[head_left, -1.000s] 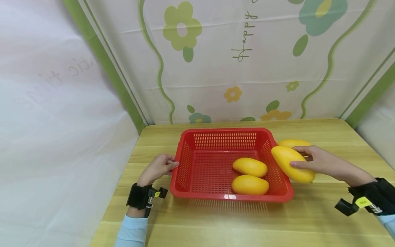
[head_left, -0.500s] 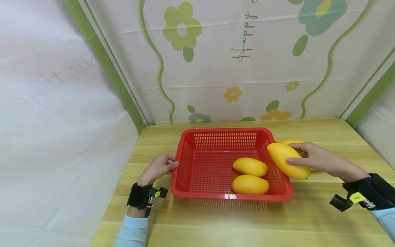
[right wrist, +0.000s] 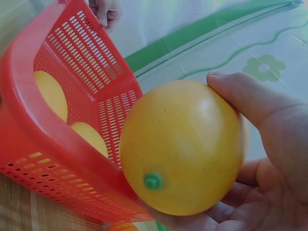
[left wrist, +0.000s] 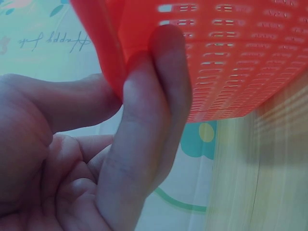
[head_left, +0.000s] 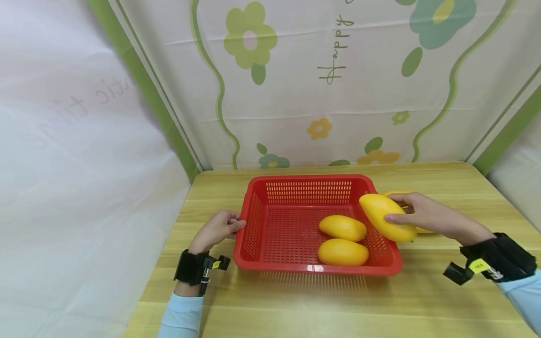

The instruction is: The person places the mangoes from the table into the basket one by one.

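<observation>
My left hand [head_left: 216, 231] pinches the left rim of a red plastic basket [head_left: 314, 269], thumb on the rim and fingers against the slotted wall [left wrist: 231, 53]. In my right hand [head_left: 428, 216] is a yellow mango [head_left: 385, 217], held tilted over the basket's right rim. Its green stem end [right wrist: 153, 181] faces the right wrist camera. Two more mangoes, a rear one [head_left: 342, 228] and a front one [head_left: 343, 252], lie inside at the basket's right side. Beyond the right hand, more yellow fruit [head_left: 397, 192] shows on the table, mostly hidden.
The basket stands on a light wood table [head_left: 296, 310]. A white curtain [head_left: 287, 94] with printed flowers hangs behind the table's far edge, and another white sheet [head_left: 84, 188] runs along the left.
My right hand has moved left with the mango, bringing it from beside the basket's right rim to over it. The left hand and basket have stayed in place.
</observation>
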Available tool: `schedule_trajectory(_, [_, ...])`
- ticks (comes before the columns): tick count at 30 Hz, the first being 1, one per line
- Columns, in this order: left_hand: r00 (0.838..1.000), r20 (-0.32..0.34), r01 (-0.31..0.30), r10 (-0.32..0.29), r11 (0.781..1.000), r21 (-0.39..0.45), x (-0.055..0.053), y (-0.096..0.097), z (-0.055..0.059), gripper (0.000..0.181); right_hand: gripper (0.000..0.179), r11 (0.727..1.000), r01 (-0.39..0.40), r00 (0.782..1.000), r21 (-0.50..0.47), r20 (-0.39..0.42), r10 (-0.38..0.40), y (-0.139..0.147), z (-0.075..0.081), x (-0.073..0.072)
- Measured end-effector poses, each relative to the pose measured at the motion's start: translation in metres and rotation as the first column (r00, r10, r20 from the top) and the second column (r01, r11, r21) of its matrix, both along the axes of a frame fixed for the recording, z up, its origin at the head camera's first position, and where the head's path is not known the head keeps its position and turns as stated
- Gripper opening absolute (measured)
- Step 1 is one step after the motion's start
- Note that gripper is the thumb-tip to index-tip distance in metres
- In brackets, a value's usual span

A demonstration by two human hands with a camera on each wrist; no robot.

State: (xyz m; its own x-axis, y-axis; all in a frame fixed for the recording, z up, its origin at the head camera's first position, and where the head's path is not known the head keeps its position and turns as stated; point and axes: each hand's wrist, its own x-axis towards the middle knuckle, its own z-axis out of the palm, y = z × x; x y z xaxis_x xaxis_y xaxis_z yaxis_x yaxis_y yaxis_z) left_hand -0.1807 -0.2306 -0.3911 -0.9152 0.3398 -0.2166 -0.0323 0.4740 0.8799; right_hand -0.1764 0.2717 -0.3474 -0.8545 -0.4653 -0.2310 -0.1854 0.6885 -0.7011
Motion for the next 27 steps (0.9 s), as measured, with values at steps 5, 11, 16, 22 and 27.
schedule_trajectory(5, [1.000,0.000,-0.010,0.010,1.000,-0.009,0.001,0.001,0.002,0.027,0.055,1.000,-0.012,1.000,-0.009,0.005,0.012,-0.003,0.000,-0.002])
schedule_trajectory(11, [1.000,0.001,-0.006,0.006,1.000,-0.009,0.001,0.001,0.002,0.027,0.057,1.000,-0.018,1.000,-0.015,0.005,0.018,-0.008,0.001,-0.002])
schedule_trajectory(16, [1.000,0.001,-0.001,0.001,1.000,-0.006,0.001,0.001,0.001,0.027,0.055,0.999,-0.021,1.000,-0.026,0.003,0.021,-0.010,0.000,-0.004])
schedule_trajectory(22, [1.000,0.001,-0.004,0.004,1.000,-0.010,0.000,0.000,0.000,0.026,0.057,0.999,-0.028,1.000,-0.032,-0.015,0.028,-0.013,-0.002,-0.007])
schedule_trajectory(27, [1.000,0.003,-0.004,0.004,1.000,0.001,0.000,0.000,-0.001,0.026,0.058,0.998,-0.035,0.999,-0.048,-0.014,0.035,-0.016,-0.002,-0.009])
